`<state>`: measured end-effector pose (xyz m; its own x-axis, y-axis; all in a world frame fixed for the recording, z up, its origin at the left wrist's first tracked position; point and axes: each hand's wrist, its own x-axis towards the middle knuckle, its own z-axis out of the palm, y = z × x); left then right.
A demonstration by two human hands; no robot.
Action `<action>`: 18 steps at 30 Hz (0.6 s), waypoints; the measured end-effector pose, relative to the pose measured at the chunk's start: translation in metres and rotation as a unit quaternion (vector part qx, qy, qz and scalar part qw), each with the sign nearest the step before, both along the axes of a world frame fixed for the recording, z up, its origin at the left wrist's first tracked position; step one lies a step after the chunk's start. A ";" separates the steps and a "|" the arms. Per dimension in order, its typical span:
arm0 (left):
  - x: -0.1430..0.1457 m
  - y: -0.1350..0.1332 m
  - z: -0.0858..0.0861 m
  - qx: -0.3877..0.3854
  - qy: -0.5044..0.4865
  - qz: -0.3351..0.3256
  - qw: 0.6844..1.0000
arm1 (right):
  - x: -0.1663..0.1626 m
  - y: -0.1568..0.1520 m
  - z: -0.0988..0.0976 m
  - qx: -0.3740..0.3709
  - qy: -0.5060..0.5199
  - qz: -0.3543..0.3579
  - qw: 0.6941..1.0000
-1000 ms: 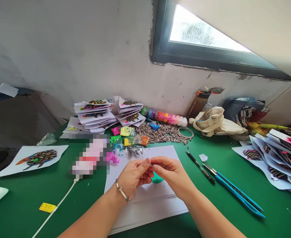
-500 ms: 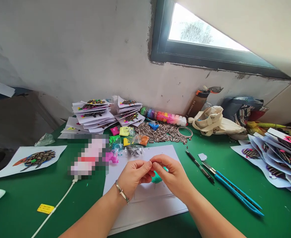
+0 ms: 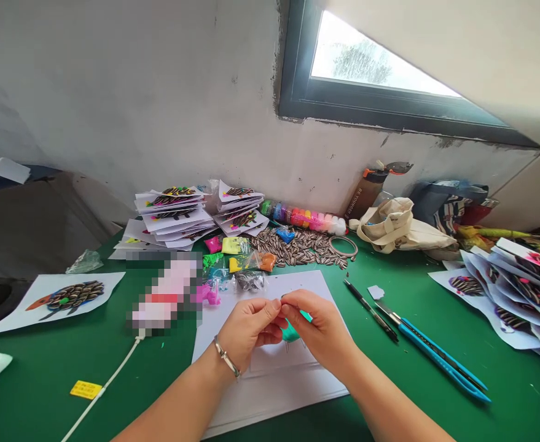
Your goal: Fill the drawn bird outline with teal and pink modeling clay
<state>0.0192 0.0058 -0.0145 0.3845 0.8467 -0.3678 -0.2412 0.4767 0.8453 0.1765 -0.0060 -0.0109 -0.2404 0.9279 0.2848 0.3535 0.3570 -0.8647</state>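
My left hand (image 3: 247, 326) and my right hand (image 3: 319, 326) meet above a white sheet of paper (image 3: 270, 380) on the green table (image 3: 58, 368). Both pinch a tiny thing between thumb and fingertips; it is too small to name. Under the fingers a lump of teal clay (image 3: 292, 331) sits on the sheet. A silver bracelet (image 3: 226, 356) circles my left wrist. Just beyond the sheet lie small bags of coloured clay (image 3: 233, 253) and a heap of striped sunflower seeds (image 3: 304, 245).
Stacks of finished seed pictures (image 3: 177, 212) stand at the back; more lie at the right (image 3: 513, 288) and one at the left (image 3: 67, 296). A black pen (image 3: 371, 310), blue tweezers (image 3: 440, 359), clay tubs (image 3: 304, 218), a cloth bag (image 3: 399, 228), a bottle (image 3: 366, 190) and a white cable (image 3: 108, 383) are around.
The hands stay pinched together over the sheet; the fingertips shifted only slightly, and the view moved a little.
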 end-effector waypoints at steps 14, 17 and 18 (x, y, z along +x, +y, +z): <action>0.001 0.000 -0.004 -0.004 0.000 0.013 1.000 | 0.002 0.002 0.001 -0.014 0.029 -0.007 0.999; 0.000 0.000 0.000 -0.005 -0.006 0.008 1.000 | 0.002 0.002 -0.001 0.010 0.010 0.000 1.000; -0.001 0.000 0.001 -0.007 -0.007 0.010 1.000 | 0.001 0.002 -0.002 0.015 0.011 -0.001 1.000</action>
